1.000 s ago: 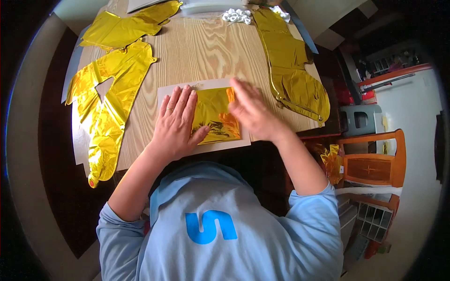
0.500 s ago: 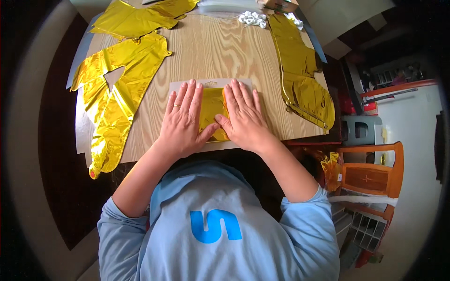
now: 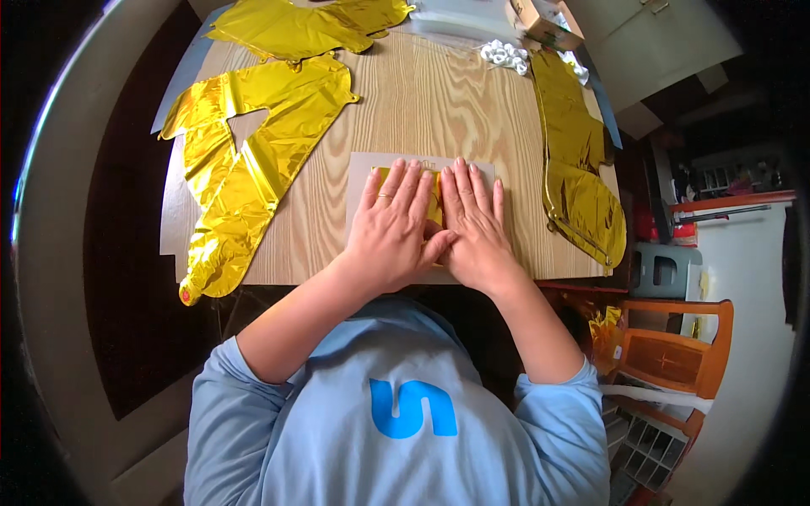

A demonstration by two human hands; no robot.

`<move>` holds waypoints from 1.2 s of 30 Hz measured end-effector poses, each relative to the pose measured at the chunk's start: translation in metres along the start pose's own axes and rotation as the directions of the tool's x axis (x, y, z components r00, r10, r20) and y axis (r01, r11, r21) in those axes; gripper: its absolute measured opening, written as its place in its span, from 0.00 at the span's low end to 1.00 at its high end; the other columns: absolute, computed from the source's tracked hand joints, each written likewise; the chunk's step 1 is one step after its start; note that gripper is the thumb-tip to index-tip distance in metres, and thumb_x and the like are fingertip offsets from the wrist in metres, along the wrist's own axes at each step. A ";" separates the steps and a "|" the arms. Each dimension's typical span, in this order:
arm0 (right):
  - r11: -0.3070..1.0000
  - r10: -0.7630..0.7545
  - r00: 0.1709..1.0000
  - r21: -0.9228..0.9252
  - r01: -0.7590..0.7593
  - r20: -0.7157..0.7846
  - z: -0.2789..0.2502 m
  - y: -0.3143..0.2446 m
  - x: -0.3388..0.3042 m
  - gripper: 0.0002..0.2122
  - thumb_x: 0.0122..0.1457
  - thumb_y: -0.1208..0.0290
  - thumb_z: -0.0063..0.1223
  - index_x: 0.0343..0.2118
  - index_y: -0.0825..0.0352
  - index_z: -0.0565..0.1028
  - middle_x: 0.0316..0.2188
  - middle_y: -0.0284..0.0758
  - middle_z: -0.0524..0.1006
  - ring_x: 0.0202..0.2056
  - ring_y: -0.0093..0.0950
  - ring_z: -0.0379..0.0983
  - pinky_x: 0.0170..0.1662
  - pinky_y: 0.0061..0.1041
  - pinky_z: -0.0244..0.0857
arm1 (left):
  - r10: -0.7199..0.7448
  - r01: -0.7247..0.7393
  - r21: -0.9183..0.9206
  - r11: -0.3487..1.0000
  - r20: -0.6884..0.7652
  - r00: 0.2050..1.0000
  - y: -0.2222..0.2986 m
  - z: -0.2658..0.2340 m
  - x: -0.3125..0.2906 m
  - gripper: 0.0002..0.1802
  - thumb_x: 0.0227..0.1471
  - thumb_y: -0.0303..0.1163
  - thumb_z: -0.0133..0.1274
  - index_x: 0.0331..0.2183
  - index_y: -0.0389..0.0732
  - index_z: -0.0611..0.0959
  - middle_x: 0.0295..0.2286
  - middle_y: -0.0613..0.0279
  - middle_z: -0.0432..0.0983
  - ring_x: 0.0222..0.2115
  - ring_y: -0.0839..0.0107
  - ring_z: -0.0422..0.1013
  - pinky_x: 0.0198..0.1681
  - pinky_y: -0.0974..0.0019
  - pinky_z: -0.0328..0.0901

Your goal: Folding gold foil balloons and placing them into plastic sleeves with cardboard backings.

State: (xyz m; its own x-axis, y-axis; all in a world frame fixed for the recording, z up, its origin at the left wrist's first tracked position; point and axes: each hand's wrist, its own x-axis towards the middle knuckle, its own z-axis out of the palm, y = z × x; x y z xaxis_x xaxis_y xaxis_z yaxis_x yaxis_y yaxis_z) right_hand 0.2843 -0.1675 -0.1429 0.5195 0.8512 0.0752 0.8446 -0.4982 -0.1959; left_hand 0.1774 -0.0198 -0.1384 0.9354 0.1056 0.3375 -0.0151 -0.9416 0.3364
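Note:
A folded piece of gold foil (image 3: 435, 205) lies on a pale card (image 3: 360, 179) near the table's front edge. My left hand (image 3: 390, 226) rests flat on the foil and hides much of it, fingers stretched out and a ring on one finger. Beside it, my right hand (image 3: 475, 226) lies flat along the foil's right side, fingers extended. The two thumbs meet near the foil's lower part. Only a narrow strip of gold shows between the hands.
Flat gold foil balloons lie at the left (image 3: 295, 139), far left (image 3: 295, 32) and right (image 3: 580, 202) of the wooden table (image 3: 405, 110). Small white coils (image 3: 504, 56), clear plastic bags (image 3: 460, 23) and an open box (image 3: 548, 25) sit at the back. A wooden chair (image 3: 666, 358) stands at right.
My left hand has slid right across the foil, closer to my right hand, covering more of the gold. The whole view has shifted, so the table appears farther right.

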 end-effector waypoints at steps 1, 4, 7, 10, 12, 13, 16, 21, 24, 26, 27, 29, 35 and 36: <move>1.000 0.012 1.000 0.009 -0.013 0.008 -0.002 -0.001 0.000 0.38 0.66 0.51 0.45 0.70 0.72 0.48 0.72 0.51 0.46 0.73 0.46 0.39 0.71 0.56 0.26 | -0.005 0.005 0.019 1.000 0.013 1.000 -0.005 0.002 0.000 0.43 0.60 0.55 0.50 0.63 0.30 0.65 0.63 0.40 0.59 0.67 0.46 0.52 0.68 0.41 0.43; 0.999 0.034 0.999 0.010 -0.035 0.014 -0.001 -0.005 -0.002 0.38 0.66 0.50 0.44 0.70 0.72 0.49 0.72 0.52 0.46 0.73 0.46 0.40 0.71 0.57 0.27 | -0.017 0.017 0.067 0.998 0.008 1.000 -0.018 0.005 -0.012 0.46 0.60 0.60 0.46 0.64 0.30 0.63 0.65 0.39 0.56 0.68 0.47 0.51 0.68 0.42 0.43; 0.999 0.054 0.998 0.006 -0.054 0.013 -0.003 -0.011 -0.004 0.38 0.66 0.49 0.44 0.70 0.72 0.49 0.71 0.52 0.47 0.72 0.46 0.40 0.71 0.57 0.28 | -0.041 0.036 0.112 0.993 0.037 0.998 -0.021 0.000 -0.018 0.49 0.60 0.63 0.44 0.64 0.30 0.62 0.65 0.35 0.53 0.68 0.44 0.49 0.68 0.41 0.42; 0.998 0.063 0.998 0.008 -0.063 0.014 -0.003 -0.011 -0.006 0.38 0.66 0.49 0.44 0.70 0.72 0.49 0.71 0.52 0.47 0.72 0.46 0.41 0.71 0.57 0.28 | -0.050 0.042 0.090 0.995 0.085 0.995 -0.021 -0.003 -0.017 0.49 0.60 0.64 0.43 0.65 0.31 0.61 0.65 0.33 0.51 0.68 0.43 0.48 0.69 0.41 0.40; 0.999 0.038 0.999 0.031 -0.038 -0.005 -0.002 -0.008 -0.008 0.38 0.67 0.49 0.42 0.70 0.72 0.49 0.71 0.53 0.47 0.72 0.47 0.42 0.71 0.57 0.29 | -0.034 0.029 0.052 0.998 0.088 0.996 -0.023 -0.005 -0.016 0.51 0.59 0.65 0.44 0.66 0.32 0.58 0.65 0.32 0.51 0.68 0.41 0.47 0.69 0.42 0.39; 0.999 0.026 1.000 0.043 -0.025 -0.015 -0.001 -0.005 -0.008 0.37 0.68 0.50 0.42 0.70 0.72 0.48 0.71 0.53 0.48 0.72 0.47 0.42 0.71 0.57 0.29 | -0.038 0.036 0.019 0.999 0.094 0.995 -0.023 -0.008 -0.016 0.51 0.59 0.65 0.44 0.67 0.33 0.57 0.65 0.32 0.52 0.68 0.41 0.48 0.69 0.42 0.39; 0.891 0.028 0.997 0.450 -0.058 0.073 -0.016 0.018 -0.005 0.36 0.70 0.51 0.39 0.71 0.73 0.46 0.71 0.54 0.49 0.72 0.48 0.43 0.72 0.51 0.30 | -0.062 0.082 -0.159 0.984 0.127 0.990 -0.030 -0.018 -0.015 0.49 0.61 0.62 0.43 0.68 0.35 0.53 0.66 0.32 0.47 0.68 0.41 0.45 0.70 0.45 0.37; 0.318 0.112 0.989 0.939 -0.132 0.101 -0.043 0.035 -0.001 0.30 0.72 0.63 0.43 0.70 0.73 0.50 0.69 0.55 0.55 0.70 0.44 0.51 0.70 0.36 0.47 | -0.126 0.210 -0.593 0.778 0.181 0.975 -0.048 -0.039 -0.011 0.44 0.65 0.56 0.40 0.69 0.36 0.51 0.69 0.37 0.40 0.71 0.49 0.38 0.71 0.50 0.36; 0.475 0.163 0.986 0.873 -0.111 0.037 -0.050 0.029 0.000 0.29 0.71 0.63 0.44 0.68 0.74 0.53 0.67 0.55 0.57 0.69 0.45 0.53 0.70 0.36 0.48 | -0.194 0.252 -0.608 0.753 0.162 0.968 -0.052 -0.052 -0.013 0.40 0.67 0.54 0.38 0.69 0.38 0.55 0.69 0.42 0.42 0.71 0.51 0.39 0.71 0.53 0.38; 0.658 0.174 0.984 0.741 -0.135 0.025 -0.056 0.018 0.000 0.28 0.71 0.64 0.45 0.67 0.75 0.55 0.67 0.55 0.58 0.69 0.45 0.53 0.70 0.35 0.49 | -0.259 0.308 -0.531 0.789 0.167 0.951 -0.053 -0.061 -0.014 0.38 0.67 0.54 0.37 0.69 0.40 0.57 0.69 0.46 0.46 0.71 0.52 0.40 0.71 0.54 0.38; 0.804 0.097 0.993 0.593 -0.039 -0.066 -0.049 0.014 0.001 0.28 0.71 0.62 0.44 0.67 0.75 0.56 0.67 0.57 0.58 0.69 0.47 0.53 0.71 0.41 0.45 | -0.284 0.299 -0.525 0.797 0.111 0.952 -0.051 -0.060 -0.014 0.34 0.67 0.47 0.41 0.67 0.41 0.61 0.68 0.46 0.50 0.70 0.51 0.44 0.71 0.52 0.40; 0.916 0.085 0.994 0.397 -0.050 -0.072 -0.031 0.000 0.005 0.29 0.70 0.60 0.43 0.67 0.74 0.56 0.66 0.57 0.58 0.68 0.48 0.54 0.70 0.47 0.43 | -0.218 0.224 -0.331 0.917 0.057 0.974 -0.047 -0.053 -0.016 0.33 0.65 0.44 0.44 0.66 0.40 0.62 0.67 0.44 0.52 0.69 0.50 0.46 0.71 0.50 0.40; 0.987 0.110 0.994 0.124 -0.106 -0.024 -0.006 -0.023 -0.008 0.35 0.66 0.54 0.46 0.67 0.75 0.54 0.69 0.56 0.53 0.71 0.48 0.45 0.71 0.56 0.33 | 0.009 -0.007 -0.043 0.999 0.027 1.000 -0.021 -0.020 -0.018 0.37 0.61 0.44 0.52 0.64 0.33 0.64 0.65 0.42 0.57 0.67 0.47 0.51 0.69 0.43 0.43; 0.989 0.115 0.993 0.094 -0.112 -0.030 -0.004 -0.026 -0.011 0.35 0.66 0.54 0.45 0.68 0.75 0.54 0.69 0.56 0.52 0.71 0.48 0.45 0.70 0.56 0.33 | 0.009 -0.008 -0.039 0.999 0.029 1.000 -0.023 -0.014 -0.021 0.38 0.60 0.45 0.52 0.64 0.33 0.64 0.65 0.42 0.56 0.67 0.47 0.51 0.69 0.43 0.43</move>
State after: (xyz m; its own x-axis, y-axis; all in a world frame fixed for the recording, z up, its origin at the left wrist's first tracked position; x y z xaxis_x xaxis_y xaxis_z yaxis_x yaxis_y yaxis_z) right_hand 0.2575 -0.1647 -0.1346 0.6169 0.7828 0.0818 0.7655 -0.5725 -0.2939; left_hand 0.1530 0.0039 -0.1407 0.9451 0.0875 0.3149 -0.0364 -0.9293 0.3676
